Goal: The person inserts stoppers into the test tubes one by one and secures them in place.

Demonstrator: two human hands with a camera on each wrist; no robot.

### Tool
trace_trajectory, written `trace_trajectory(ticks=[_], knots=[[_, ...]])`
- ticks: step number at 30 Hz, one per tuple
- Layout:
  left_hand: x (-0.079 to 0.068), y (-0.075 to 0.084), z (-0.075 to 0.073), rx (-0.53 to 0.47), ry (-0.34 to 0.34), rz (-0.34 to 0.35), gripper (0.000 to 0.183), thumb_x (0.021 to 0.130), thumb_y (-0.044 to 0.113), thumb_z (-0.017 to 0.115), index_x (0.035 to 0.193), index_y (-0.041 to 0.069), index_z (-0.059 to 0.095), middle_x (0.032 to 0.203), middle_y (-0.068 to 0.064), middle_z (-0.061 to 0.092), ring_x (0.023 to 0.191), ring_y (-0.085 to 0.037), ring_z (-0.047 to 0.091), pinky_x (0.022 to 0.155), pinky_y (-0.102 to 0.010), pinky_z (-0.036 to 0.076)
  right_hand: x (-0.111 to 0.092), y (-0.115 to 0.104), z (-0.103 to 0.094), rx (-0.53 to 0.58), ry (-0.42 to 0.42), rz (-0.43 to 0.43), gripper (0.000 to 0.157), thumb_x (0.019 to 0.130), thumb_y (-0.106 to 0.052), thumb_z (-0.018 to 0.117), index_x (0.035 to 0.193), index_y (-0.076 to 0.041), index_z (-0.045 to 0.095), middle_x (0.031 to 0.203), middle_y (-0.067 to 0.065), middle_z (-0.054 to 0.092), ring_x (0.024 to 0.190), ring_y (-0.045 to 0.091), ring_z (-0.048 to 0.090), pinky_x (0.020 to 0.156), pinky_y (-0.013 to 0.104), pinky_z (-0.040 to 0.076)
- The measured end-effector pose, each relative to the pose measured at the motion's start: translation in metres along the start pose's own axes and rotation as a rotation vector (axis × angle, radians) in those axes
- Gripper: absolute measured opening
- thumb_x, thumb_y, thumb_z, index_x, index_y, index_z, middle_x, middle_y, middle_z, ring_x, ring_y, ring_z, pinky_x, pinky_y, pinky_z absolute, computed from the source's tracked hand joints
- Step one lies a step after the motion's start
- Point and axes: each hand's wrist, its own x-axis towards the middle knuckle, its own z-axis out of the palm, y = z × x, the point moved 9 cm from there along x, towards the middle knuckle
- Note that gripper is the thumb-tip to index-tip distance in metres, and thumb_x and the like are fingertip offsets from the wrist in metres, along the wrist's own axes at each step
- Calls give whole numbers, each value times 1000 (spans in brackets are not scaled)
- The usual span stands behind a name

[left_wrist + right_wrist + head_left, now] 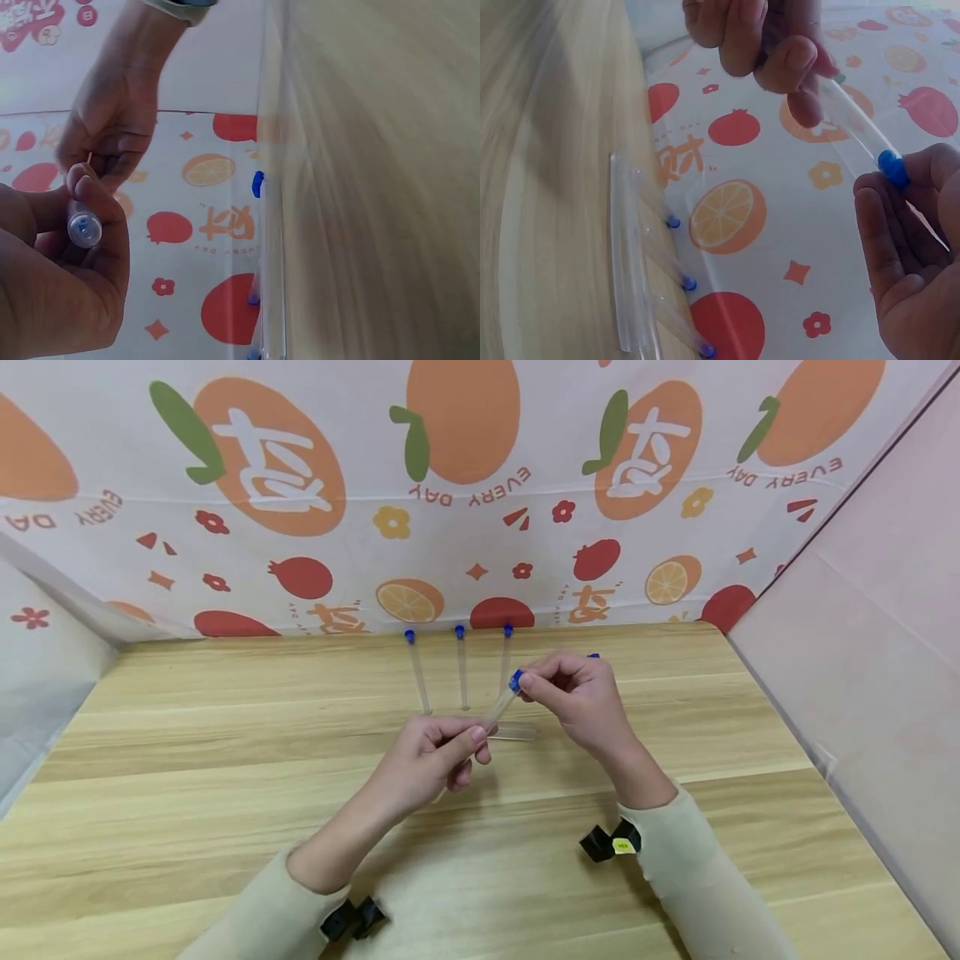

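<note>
Above the table, a clear plastic tube [498, 710] with a blue cap [517, 680] is held slantwise between both hands. My left hand [435, 756] pinches its lower part between thumb and fingers. At the upper end, my right hand [581, 700] pinches the cap with thumb and fingertips. The left wrist view shows the tube's round lower end [84, 229] poking out of the left fist. In the right wrist view the cap [892, 169] sits at the tube's end; whether it is fully seated I cannot tell.
Blue-capped tubes [462, 668] lie side by side at the table's back edge. A further blue piece [593, 656] peeks out behind the right hand. Clear tubes without visible caps [627, 255] lie crosswise in front of them. A fruit-printed cloth [360, 552] hangs behind.
</note>
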Motion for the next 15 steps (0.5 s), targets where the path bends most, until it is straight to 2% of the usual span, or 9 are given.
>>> trace_trajectory(ticks=[4,9,15], knots=[[1,-1,-1,5,-13,-7,30,105,17,51,115,-4,71,79,-6,64,54,-11,50,47,-25,43,0,1,0,-24,-16,5,10,93,-4,69,89,5,71,88,3,75,75,17,69,71,29,61],[3,-4,0,-13,-29,-13,32,105,19,52,116,-4,70,81,-7,64,56,-11,51,48,-25,46,0,3,-5,-30,4,51,11,93,-9,71,96,2,73,90,5,75,76,21,69,74,33,61],[3,-2,2,0,-30,5,30,105,18,52,115,-3,71,81,-7,65,55,-11,53,48,-25,47,0,6,-1,80,13,86,11,93,-8,70,93,2,73,89,6,75,75,18,70,75,34,62]])
